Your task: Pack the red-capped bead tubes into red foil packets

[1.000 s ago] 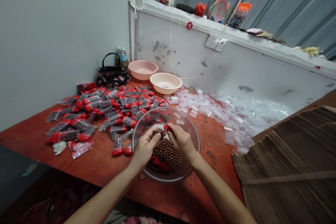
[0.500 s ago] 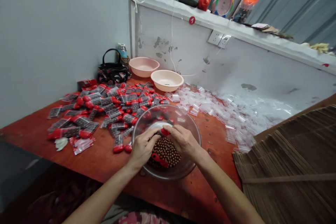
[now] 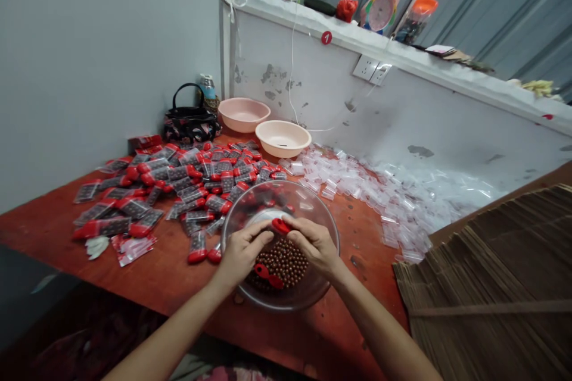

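Hiding part of a red piece (image 3: 281,226) with the right hand (image 3: 315,244); masking the inside of the left hand (image 3: 243,253). Covering some of the bowl (image 3: 290,303) with both. Cutting off cardboard (image 3: 491,274) at the right edge, forearms (image 3: 179,324) at the bottom. Showing a speck (image 3: 282,145) in the cream basin (image 3: 286,152) too small to tell.

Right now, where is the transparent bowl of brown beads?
In the head view, the transparent bowl sits on the red table beneath the left hand and right hand, right of the red-ended packs and left of the brown cardboard stack.
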`<act>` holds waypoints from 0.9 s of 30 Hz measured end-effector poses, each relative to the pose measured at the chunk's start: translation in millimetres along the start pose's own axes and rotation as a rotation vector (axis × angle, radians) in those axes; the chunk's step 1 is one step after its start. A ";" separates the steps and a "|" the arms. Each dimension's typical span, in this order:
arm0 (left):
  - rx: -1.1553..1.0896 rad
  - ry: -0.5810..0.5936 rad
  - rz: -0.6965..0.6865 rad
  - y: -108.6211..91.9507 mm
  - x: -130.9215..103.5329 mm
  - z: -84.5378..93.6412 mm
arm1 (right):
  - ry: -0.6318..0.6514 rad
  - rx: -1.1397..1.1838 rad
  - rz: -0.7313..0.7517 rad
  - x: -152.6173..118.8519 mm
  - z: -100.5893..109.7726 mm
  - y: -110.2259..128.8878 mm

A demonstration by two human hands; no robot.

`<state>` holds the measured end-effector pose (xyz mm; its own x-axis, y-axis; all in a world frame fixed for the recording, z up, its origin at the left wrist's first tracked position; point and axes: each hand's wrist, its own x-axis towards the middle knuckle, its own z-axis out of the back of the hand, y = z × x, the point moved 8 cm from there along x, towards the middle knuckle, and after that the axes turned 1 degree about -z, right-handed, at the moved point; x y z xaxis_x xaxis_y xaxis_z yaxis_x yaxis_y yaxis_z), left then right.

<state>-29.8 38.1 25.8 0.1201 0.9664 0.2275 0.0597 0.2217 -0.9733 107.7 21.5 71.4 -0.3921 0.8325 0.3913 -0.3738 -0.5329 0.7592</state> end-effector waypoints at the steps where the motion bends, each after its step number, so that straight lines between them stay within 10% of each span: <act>1: -0.119 -0.012 0.072 5.3 1.1 0.6 | -0.025 0.168 -0.091 -2.0 1.4 -7.6; 5: -0.355 0.001 0.223 16.9 -1.1 -2.6 | -0.055 0.676 -0.293 -13.6 -5.5 -28.0; 10: 0.029 0.087 -0.028 -3.4 -4.5 -6.3 | -0.103 0.756 -0.397 -9.4 -5.3 -39.4; 18: 0.126 0.072 -0.149 -12.6 -9.9 -8.5 | 0.329 1.062 -0.656 -5.4 -50.5 -15.1; 27: 0.156 0.009 -0.179 -16.0 -7.6 -7.5 | 0.072 1.100 -0.606 -0.7 -58.0 -33.1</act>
<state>-24.2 26.2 39.9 0.1298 0.9090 0.3961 -0.0731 0.4072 -0.9104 71.6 29.8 15.8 -0.4604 0.8705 -0.1737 0.3744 0.3679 0.8512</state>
